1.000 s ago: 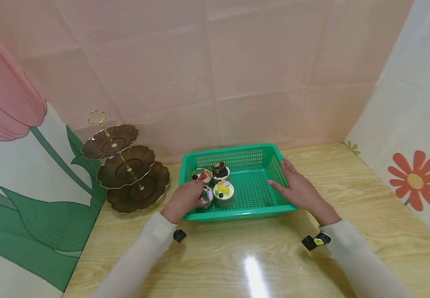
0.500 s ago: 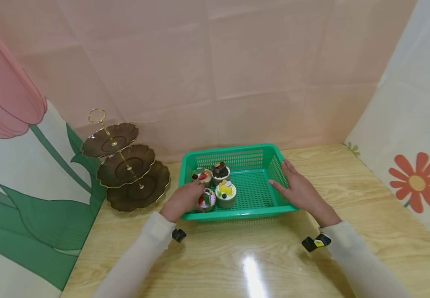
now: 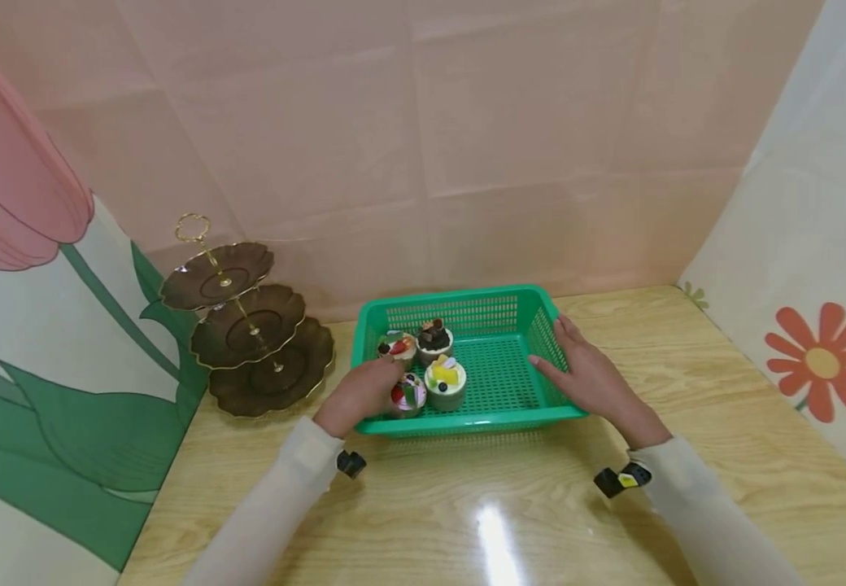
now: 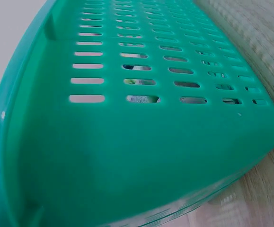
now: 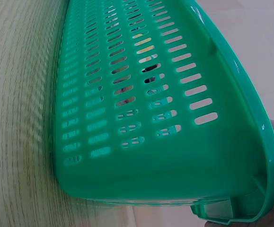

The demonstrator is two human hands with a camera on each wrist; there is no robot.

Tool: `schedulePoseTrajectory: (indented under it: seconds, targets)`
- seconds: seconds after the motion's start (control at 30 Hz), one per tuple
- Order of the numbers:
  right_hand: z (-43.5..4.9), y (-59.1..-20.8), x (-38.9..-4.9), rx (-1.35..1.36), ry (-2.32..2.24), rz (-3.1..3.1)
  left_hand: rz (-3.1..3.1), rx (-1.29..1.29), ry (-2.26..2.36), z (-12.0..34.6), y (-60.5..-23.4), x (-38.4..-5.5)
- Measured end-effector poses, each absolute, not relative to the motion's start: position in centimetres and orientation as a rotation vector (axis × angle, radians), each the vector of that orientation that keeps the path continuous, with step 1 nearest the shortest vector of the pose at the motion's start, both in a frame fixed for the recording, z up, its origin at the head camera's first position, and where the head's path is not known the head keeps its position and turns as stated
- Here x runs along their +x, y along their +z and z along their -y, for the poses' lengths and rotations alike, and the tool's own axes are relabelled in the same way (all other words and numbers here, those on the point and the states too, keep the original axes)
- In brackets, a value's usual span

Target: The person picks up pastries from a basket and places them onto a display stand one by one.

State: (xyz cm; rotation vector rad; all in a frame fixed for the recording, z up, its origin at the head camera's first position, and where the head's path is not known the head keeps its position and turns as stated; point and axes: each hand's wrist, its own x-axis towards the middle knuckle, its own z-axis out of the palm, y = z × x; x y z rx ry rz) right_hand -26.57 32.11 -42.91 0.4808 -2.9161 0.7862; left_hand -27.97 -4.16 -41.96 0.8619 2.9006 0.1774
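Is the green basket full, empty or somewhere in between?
Partly filled: the head view shows four cupcakes in the left end of the green basket, with bare mesh floor to their right.

Even light, one streak

Bright, soft light filled the head view, with a white glare streak on the table point(image 3: 423, 496). Faint shadows lay below the basket point(image 3: 460, 422) and near the sleeves point(image 3: 694, 488). Near the edge, the red flower point(image 3: 822, 364) looked stretched. Both wrist views were dimmer, small highlights dotting the rim point(image 5: 263, 126).
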Motion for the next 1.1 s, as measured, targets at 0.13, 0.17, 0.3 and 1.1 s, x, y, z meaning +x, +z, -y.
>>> schedulePoseTrajectory:
  seconds: [0.13,0.17,0.3,1.1]
  targets:
    - [-32.0,-43.0,-26.6,0.484,0.791,2.918,-2.902,0.875,0.211,4.4,-41.8,-27.8]
    - [-32.0,-43.0,-26.6,0.485,0.792,2.918,-2.904,0.879,0.22,4.5,-41.7,-27.8]
    - [-32.0,-43.0,-26.6,0.488,0.79,2.921,-2.9,0.903,0.259,4.7,-41.8,-27.7]
    - [-32.2,-43.1,-26.5,0.474,0.772,2.922,-2.817,1.073,0.516,5.5,-41.6,-28.3]
